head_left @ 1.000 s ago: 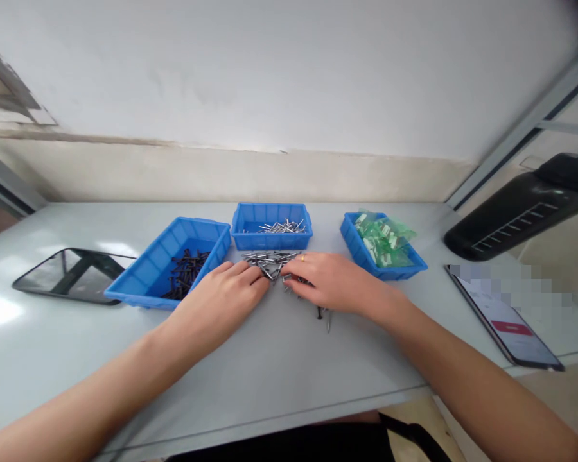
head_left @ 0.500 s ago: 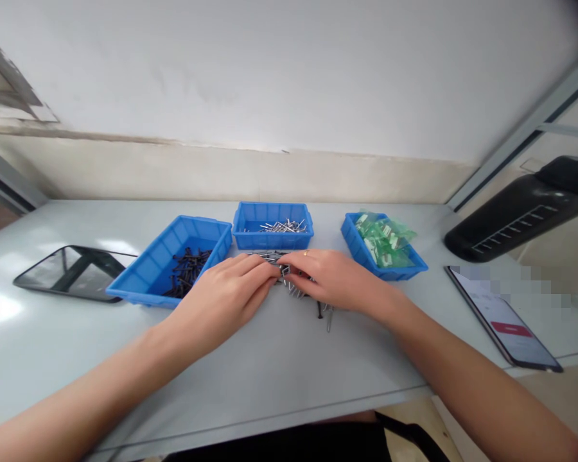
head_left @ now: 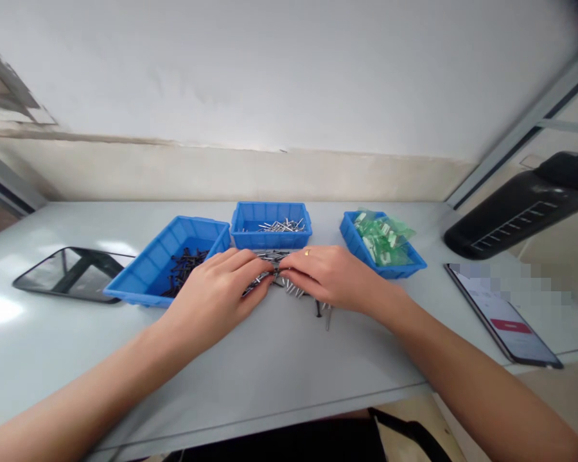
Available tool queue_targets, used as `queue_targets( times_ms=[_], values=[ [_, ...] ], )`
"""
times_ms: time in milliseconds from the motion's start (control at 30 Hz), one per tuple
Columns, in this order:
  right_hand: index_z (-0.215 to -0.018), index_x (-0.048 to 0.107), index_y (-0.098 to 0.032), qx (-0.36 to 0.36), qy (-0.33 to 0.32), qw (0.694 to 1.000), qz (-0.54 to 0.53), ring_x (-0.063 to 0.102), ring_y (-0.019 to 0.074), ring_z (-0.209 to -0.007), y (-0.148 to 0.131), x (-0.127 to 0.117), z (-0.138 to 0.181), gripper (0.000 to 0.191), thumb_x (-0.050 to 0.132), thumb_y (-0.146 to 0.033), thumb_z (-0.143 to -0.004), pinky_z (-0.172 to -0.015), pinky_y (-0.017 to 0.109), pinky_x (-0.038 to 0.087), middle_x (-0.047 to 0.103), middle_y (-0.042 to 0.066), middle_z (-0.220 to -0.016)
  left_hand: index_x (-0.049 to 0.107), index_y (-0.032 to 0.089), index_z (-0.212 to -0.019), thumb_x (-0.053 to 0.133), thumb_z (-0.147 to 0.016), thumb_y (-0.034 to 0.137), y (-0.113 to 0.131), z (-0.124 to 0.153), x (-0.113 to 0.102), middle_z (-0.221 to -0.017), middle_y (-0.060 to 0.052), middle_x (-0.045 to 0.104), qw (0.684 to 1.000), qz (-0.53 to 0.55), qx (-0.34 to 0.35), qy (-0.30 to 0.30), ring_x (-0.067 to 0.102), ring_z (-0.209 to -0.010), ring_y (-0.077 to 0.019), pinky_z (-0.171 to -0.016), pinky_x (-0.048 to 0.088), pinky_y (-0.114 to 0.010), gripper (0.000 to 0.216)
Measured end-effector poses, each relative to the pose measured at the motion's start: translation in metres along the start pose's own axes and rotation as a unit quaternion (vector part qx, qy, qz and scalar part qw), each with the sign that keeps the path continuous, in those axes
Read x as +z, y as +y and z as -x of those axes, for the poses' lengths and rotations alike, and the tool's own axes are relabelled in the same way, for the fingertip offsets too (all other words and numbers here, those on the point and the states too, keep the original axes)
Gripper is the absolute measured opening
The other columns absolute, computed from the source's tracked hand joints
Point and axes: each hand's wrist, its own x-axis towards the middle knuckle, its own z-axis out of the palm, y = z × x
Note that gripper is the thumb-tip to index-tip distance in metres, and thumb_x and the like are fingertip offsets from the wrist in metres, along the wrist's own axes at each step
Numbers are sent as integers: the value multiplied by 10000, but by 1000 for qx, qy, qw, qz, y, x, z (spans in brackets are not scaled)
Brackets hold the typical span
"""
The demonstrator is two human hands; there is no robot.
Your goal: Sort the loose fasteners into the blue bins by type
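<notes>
A heap of loose metal nails and screws (head_left: 289, 285) lies on the grey table in front of the middle blue bin. My left hand (head_left: 216, 294) rests palm down on the heap's left side, fingers curled onto the pieces and pinching several silver nails. My right hand (head_left: 330, 274), with a ring on one finger, covers the heap's right side, fingers bent down onto the pieces. The fingertips of both hands nearly meet over the heap. A few dark screws (head_left: 324, 311) lie loose just in front of my right hand.
Three blue bins stand behind the heap: the left bin (head_left: 168, 253) with black screws, the middle bin (head_left: 271, 226) with silver nails, the right bin (head_left: 390, 266) with green packets. A dark phone (head_left: 70, 273) lies far left, a lit phone (head_left: 503, 314) and a black device (head_left: 520, 215) on the right.
Both hands have closed in on the heap from the sides; my left hand moved right and its fingers now curl around several nails. The heap is more covered than before.
</notes>
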Motion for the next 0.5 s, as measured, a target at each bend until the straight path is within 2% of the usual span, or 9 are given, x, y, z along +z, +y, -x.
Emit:
queue_targets(
  times_ms=[133, 267, 367, 500],
  values=[
    [-1000, 607, -158, -14, 32, 999, -1, 598, 152, -817, -1, -1, 1, 257, 378, -270, -959, -722, 263, 427, 672, 39, -886, 602, 187, -946, 463, -907, 283, 2, 0, -3, -912, -27, 636, 1000, 17, 12, -3, 587, -856, -171, -760, 474, -313, 172],
    [-1000, 606, -163, -5, 44, 999, -3, 591, 148, -792, 0, -4, 1, 246, 385, -261, -954, -696, 258, 416, 668, 37, -882, 600, 178, -917, 492, -892, 271, 5, -1, -7, -880, -26, 625, 999, 29, 4, 21, 580, -810, -160, -731, 472, -303, 144],
    [-978, 615, -172, 10, 14, 1000, -4, 592, 155, -823, 0, -4, 1, 260, 373, -267, -958, -722, 263, 419, 664, 38, -885, 597, 180, -921, 512, -879, 271, 7, -2, -10, -883, -28, 621, 998, 39, -13, 43, 579, -814, -162, -736, 472, -307, 131],
    [-950, 622, -168, 4, -25, 1000, -4, 595, 158, -846, -1, -1, -1, 259, 378, -255, -957, -747, 267, 424, 665, 45, -911, 595, 183, -929, 510, -876, 254, 9, -2, -12, -884, -34, 620, 998, 45, 9, 49, 582, -822, -164, -741, 478, -307, 123]
  ],
)
